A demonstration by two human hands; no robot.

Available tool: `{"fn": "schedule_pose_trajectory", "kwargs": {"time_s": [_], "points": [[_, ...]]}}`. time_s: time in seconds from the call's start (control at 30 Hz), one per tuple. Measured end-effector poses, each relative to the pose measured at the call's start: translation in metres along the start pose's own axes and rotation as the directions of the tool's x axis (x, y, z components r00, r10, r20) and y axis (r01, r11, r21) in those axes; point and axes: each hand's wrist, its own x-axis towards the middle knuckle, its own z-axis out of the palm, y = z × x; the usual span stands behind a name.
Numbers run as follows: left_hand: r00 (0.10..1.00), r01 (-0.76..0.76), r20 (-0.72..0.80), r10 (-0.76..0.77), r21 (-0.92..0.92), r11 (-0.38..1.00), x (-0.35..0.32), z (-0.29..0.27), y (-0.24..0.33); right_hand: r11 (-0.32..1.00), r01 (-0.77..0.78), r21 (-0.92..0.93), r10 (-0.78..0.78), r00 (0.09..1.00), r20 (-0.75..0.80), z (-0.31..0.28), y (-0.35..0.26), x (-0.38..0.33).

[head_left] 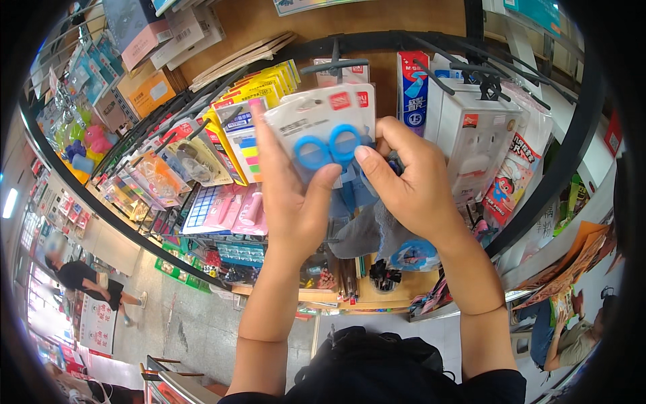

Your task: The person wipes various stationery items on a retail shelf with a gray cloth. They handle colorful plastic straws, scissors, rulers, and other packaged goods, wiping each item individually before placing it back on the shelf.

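Observation:
My left hand point(291, 195) and my right hand point(410, 182) both grip a white carded pack of blue-handled scissors point(328, 131), held up in front of a display rack. The left fingers run up the pack's left edge, with the thumb just under the blue handles. My right thumb presses on the pack's right side near the handles. A grey cloth point(367, 232) hangs below my right hand; whether the hand holds it is unclear. The lower part of the pack is hidden behind my hands.
Black metal hooks point(336, 66) carry hanging goods: yellow packs point(266, 84), sticky-note flags point(247, 145), white power strips point(471, 135), pink items point(239, 209). A shelf with pens point(350, 276) sits below. A person point(87, 279) walks at the left and another point(572, 337) sits at the lower right.

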Motion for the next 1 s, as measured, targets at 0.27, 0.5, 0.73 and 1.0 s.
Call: {"fn": "schedule_pose_trajectory", "kwargs": {"time_s": [0.27, 0.5, 0.73, 1.0], "points": [[0.995, -0.064, 0.081, 0.049, 0.197, 0.978, 0.009, 0.000, -0.011, 1.000, -0.011, 0.010, 0.012, 0.997, -0.075, 0.000, -0.003, 0.009], [0.992, 0.055, 0.108, -0.065, 0.090, 0.994, 0.023, 0.004, -0.023, 0.996, -0.078, -0.052, 0.075, 0.995, -0.059, -0.004, 0.010, 0.013], [0.992, -0.114, 0.117, 0.049, 0.655, 0.747, -0.008, 0.003, -0.034, 0.944, -0.097, -0.317, 0.078, 0.994, -0.070, 0.013, 0.042, 0.038], [0.967, -0.152, -0.003, 0.254, 0.794, 0.589, -0.048, -0.079, -0.016, 0.896, -0.177, -0.407, 0.187, 0.982, -0.015, 0.018, 0.060, 0.061]]}}
